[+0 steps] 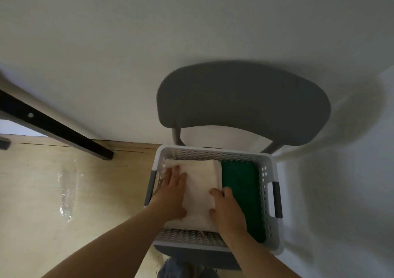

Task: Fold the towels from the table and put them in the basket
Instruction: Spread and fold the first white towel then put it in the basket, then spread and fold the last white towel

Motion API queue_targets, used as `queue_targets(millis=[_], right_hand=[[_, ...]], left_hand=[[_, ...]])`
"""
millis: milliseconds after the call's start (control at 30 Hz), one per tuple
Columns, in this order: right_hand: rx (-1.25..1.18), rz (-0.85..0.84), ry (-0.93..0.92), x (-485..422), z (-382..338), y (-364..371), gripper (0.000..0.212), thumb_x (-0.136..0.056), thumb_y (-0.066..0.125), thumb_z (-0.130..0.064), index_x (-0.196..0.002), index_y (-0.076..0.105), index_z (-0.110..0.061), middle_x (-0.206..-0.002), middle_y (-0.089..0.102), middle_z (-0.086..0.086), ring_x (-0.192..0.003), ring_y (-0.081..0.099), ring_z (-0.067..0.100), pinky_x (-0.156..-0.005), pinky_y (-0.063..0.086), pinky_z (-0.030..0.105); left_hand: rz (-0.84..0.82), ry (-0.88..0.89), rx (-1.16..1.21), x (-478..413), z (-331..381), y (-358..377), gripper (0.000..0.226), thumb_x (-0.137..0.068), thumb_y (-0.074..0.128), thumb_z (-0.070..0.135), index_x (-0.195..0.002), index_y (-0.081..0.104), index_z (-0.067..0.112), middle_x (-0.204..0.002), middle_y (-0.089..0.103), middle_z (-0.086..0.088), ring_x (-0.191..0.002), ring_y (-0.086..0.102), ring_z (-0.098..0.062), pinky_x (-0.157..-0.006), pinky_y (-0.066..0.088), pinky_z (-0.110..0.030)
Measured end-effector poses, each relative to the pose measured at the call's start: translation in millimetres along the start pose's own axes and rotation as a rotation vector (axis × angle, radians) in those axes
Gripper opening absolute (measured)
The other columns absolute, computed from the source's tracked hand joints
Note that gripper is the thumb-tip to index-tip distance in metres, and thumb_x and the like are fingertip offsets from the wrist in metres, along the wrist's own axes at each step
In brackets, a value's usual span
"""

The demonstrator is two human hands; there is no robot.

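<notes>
Nearest the camera, two bare forearms are reaching forward and down into a white perforated laundry basket (264, 194). The basket is sitting on the seat of a grey chair (243, 98).

The left hand (173, 192) is lying flat, palm down, on a folded white towel (200, 188) in the left part of the basket. Its grip is released, with the fingers spread on the cloth. The right hand (227, 208) is resting on the right edge of the same towel, with its fingers (217, 192) curling over that edge. Whether this grip is clenched on the cloth cannot be told.

A folded green towel (243, 184) is lying just beside the white towel, filling the right part of the basket and touching it along one long side. A dark grey handle (277, 200) is showing on the basket's right wall.

To the left, a crumpled piece of clear plastic wrap (67, 192) is lying on the light wooden floor (32, 192). Farther off, a black leg (64, 131) is slanting down to the floor. The chair's backrest is standing against a pale wall (149, 32).
</notes>
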State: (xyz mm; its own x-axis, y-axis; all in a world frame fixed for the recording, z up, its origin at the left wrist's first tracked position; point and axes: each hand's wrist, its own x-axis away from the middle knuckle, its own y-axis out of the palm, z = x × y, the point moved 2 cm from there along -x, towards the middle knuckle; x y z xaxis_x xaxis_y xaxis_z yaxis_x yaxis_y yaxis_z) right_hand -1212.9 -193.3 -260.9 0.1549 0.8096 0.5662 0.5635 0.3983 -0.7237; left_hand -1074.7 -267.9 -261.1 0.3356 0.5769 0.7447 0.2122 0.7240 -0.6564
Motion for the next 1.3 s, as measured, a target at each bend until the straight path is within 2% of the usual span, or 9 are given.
queue_targets(millis=[167,333,467,600,700,767,1067,1133,1300], right_hand=[[-0.094,-0.297,0.057,10.1,9.3,15.8,0.075,-0.09,0.056,-0.013,-0.148,0.012,-0.032,-0.143,0.021,0.006,-0.118,0.049,0.023,-0.099,0.044,0.03],[0.125,-0.175,0.101,8.5,4.5,9.6,0.064,-0.09,0.054,-0.018,-0.142,0.021,-0.036,-0.128,0.039,0.01,-0.11,0.049,0.026,-0.087,0.047,0.032],[0.074,-0.173,0.166,17.0,0.3,6.7,0.065,-0.09,0.054,-0.023,-0.143,0.02,-0.036,-0.133,0.035,0.01,-0.119,0.04,0.027,-0.095,0.043,0.036],[-0.132,0.057,0.227,41.3,-9.6,-14.1,0.05,-0.09,0.052,-0.027,-0.137,0.035,-0.023,-0.132,0.039,0.009,-0.119,0.042,0.026,-0.095,0.043,0.037],[-0.363,0.177,0.249,66.9,-16.2,-26.6,0.044,-0.09,0.053,-0.022,-0.132,0.044,-0.017,-0.129,0.043,0.011,-0.115,0.046,0.026,-0.095,0.045,0.039],[-0.475,0.212,0.261,78.6,-21.3,-33.2,0.042,-0.09,0.053,-0.019,-0.131,0.046,-0.013,-0.129,0.045,0.013,-0.114,0.048,0.027,-0.094,0.045,0.035],[-0.635,0.289,0.105,245.7,-61.4,7.0,0.03,-0.092,0.054,-0.019,-0.12,0.053,-0.01,-0.115,0.054,0.006,-0.104,0.052,0.022,-0.084,0.042,0.03],[-0.631,0.241,0.057,289.9,-68.9,31.6,0.023,-0.093,0.053,-0.019,-0.114,0.054,-0.01,-0.108,0.054,0.004,-0.095,0.049,0.018,-0.08,0.04,0.028],[-0.594,0.1,0.028,380.5,-106.8,94.9,0.008,-0.092,0.049,-0.014,-0.098,0.055,-0.014,-0.102,0.06,0.007,-0.079,0.051,0.015,-0.063,0.038,0.025]], left_hand=[[-0.07,0.046,-0.216,1.4,-4.4,14.7,0.115,-0.079,0.069,0.04,-0.146,-0.023,0.027,-0.148,-0.037,-0.015,-0.137,-0.03,-0.04,-0.117,0.002,-0.05],[0.027,0.011,-0.319,6.0,2.7,26.7,0.097,-0.091,0.055,0.026,-0.145,-0.025,0.023,-0.148,-0.035,-0.019,-0.136,-0.032,-0.04,-0.115,-0.009,-0.051],[-0.022,0.095,-0.307,12.6,-1.9,15.6,0.1,-0.085,0.062,0.036,-0.149,-0.013,0.024,-0.151,-0.031,-0.017,-0.139,-0.027,-0.041,-0.117,-0.004,-0.051],[0.024,0.163,-0.027,35.4,0.4,-8.1,0.075,-0.085,0.06,0.044,-0.147,0.022,0.025,-0.157,0.005,-0.009,-0.145,0.003,-0.034,-0.117,0.016,-0.045],[0.164,0.099,0.371,67.0,2.0,-20.9,0.046,-0.093,0.053,0.031,-0.136,0.042,0.021,-0.141,0.044,-0.006,-0.126,0.045,-0.024,-0.103,0.039,-0.034],[0.21,0.051,0.536,87.2,4.1,-28.1,0.036,-0.095,0.05,0.026,-0.13,0.049,0.019,-0.129,0.054,-0.005,-0.113,0.054,-0.022,-0.092,0.043,-0.029],[0.508,0.0,1.018,269.0,1.5,52.2,0.021,-0.092,0.054,0.024,-0.112,0.06,0.021,-0.11,0.064,-0.004,-0.098,0.062,-0.019,-0.084,0.051,-0.031],[0.548,-0.016,1.097,315.5,-1.9,85.7,0.017,-0.092,0.054,0.022,-0.108,0.06,0.02,-0.105,0.064,-0.002,-0.088,0.062,-0.014,-0.073,0.049,-0.026],[0.61,-0.083,1.204,425.0,-44.9,159.5,0.018,-0.09,0.053,0.015,-0.084,0.061,0.03,-0.093,0.065,-0.002,-0.086,0.061,-0.018,-0.074,0.046,-0.028]])
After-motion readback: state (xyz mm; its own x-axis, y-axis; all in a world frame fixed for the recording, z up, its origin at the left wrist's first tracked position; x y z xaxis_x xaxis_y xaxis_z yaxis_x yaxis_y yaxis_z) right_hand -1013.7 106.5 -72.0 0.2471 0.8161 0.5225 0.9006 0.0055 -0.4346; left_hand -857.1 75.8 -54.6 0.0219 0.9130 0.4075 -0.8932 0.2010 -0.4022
